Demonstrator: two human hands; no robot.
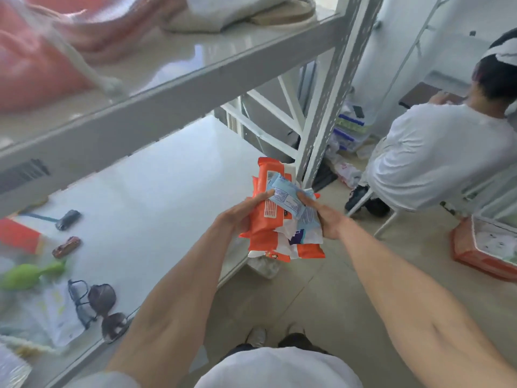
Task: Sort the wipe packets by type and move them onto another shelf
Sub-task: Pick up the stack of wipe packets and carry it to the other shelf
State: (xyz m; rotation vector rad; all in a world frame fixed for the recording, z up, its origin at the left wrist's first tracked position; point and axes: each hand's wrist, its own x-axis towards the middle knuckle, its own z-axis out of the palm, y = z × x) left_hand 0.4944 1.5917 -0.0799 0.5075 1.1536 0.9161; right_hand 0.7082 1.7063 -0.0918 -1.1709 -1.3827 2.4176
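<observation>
Both hands hold one bundle of wipe packets over the right end of the white middle shelf (pixel 156 191). My left hand (pixel 240 214) grips the orange packets (pixel 265 217) from the left, thumb on top. My right hand (pixel 326 219) holds the pale blue packets (pixel 288 200) on the right side, with a white and purple packet (pixel 299 236) sticking out below. Several orange packets fan out under the bundle.
On the shelf at left lie two toy cars (pixel 68 219), a green toy (pixel 30 275), two pairs of glasses (pixel 98 306) and papers. The upper shelf (pixel 195 79) carries pink and white bags. A shelf post (pixel 324 107) stands right behind the bundle. A seated person (pixel 436 155) and an orange tray (pixel 484 247) are at right.
</observation>
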